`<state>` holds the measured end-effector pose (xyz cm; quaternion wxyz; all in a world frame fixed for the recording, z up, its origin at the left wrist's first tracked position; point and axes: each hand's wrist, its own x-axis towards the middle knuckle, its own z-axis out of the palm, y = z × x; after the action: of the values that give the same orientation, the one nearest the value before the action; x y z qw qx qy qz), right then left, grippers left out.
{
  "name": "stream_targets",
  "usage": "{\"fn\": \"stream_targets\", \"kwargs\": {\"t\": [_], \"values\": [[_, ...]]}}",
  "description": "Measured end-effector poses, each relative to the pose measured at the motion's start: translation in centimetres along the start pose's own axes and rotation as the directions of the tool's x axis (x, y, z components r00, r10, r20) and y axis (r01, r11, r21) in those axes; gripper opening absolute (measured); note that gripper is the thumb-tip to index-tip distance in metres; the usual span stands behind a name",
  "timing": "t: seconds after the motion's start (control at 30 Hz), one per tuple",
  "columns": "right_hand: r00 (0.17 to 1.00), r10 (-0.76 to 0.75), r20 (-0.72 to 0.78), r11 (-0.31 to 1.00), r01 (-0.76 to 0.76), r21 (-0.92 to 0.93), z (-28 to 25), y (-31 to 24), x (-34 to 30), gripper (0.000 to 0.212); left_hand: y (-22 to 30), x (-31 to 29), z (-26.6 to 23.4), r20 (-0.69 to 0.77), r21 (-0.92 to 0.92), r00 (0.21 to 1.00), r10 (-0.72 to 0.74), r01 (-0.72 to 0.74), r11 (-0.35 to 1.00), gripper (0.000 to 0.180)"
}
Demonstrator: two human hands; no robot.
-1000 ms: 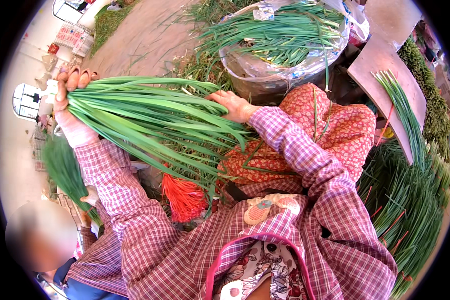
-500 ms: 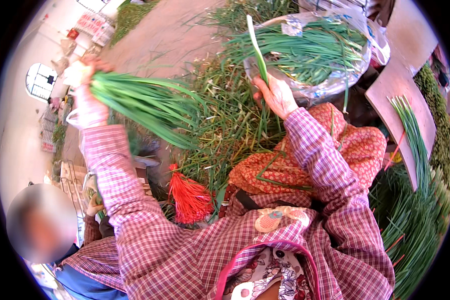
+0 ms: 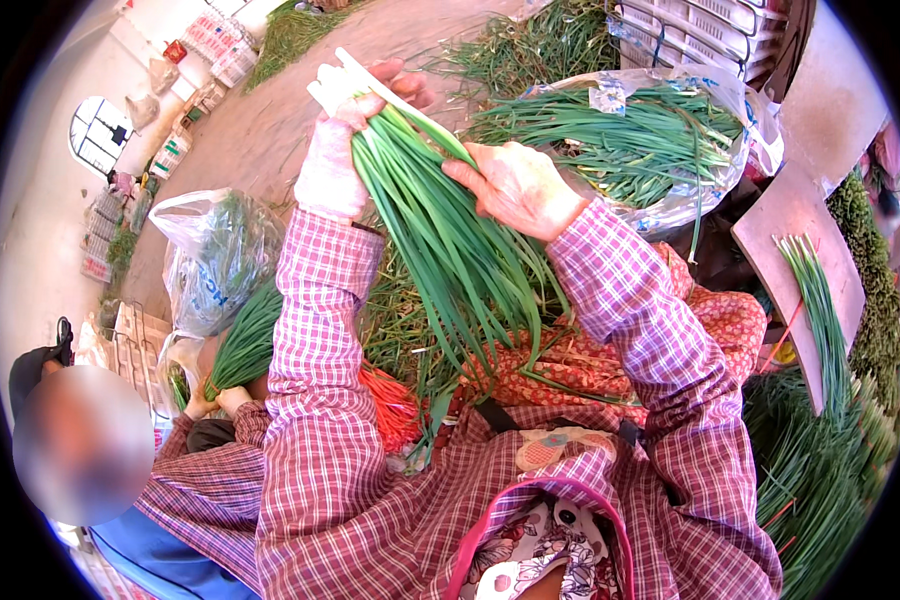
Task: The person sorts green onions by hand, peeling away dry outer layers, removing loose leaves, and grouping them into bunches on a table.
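The left hand clasped the chive bunch near its white ends, leaves trailing below both hands; the right hand pinched a stalk alongside. Level ends and light pressure seemed best.

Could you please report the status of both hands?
Left hand holding leafy green bunch by white stems. Right hand pinching its leaves. Nothing visibly blocking.
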<state>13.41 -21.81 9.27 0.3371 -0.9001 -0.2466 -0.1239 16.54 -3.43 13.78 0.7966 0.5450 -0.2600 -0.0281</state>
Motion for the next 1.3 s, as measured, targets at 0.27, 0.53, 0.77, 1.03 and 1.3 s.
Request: {"fn": "stream_targets", "kwargs": {"t": [0.27,0.53,0.77,1.03,1.3], "values": [[0.968,0.05,0.246,0.939,-0.129,0.318,-0.6,0.6,-0.6,0.044,0.5,-0.2,1.7,-0.024,-0.038,0.999,-0.023,0.022,0.999,0.047],[0.984,-0.067,-0.167,0.957,0.111,0.268,-1.5,5.8,-5.2,0.028,-2.4,-1.5,9.2,0.381,0.592,0.757,0.531,-0.64,0.489,0.021],[0.997,0.066,0.034,0.649,-0.069,0.758,2.4,9.5,-10.7,0.069,-6.7,-3.0,15.5,0.489,0.866,0.787,0.376,-0.49,-0.103,0.033],[0.929,0.154,-0.336,0.765,0.103,0.635,-0.5,5.7,-11.3,0.08,-3.7,-2.4,19.2,0.549,0.764,0.808,0.214,-0.589,0.262,0.032],[0.625,-0.171,-0.762,0.909,0.399,0.123,-9.9,1.9,-5.4,0.093,-4.3,5.1,25.6,-0.126,0.395,0.346,0.93,-0.842,0.367,0.043]]}}
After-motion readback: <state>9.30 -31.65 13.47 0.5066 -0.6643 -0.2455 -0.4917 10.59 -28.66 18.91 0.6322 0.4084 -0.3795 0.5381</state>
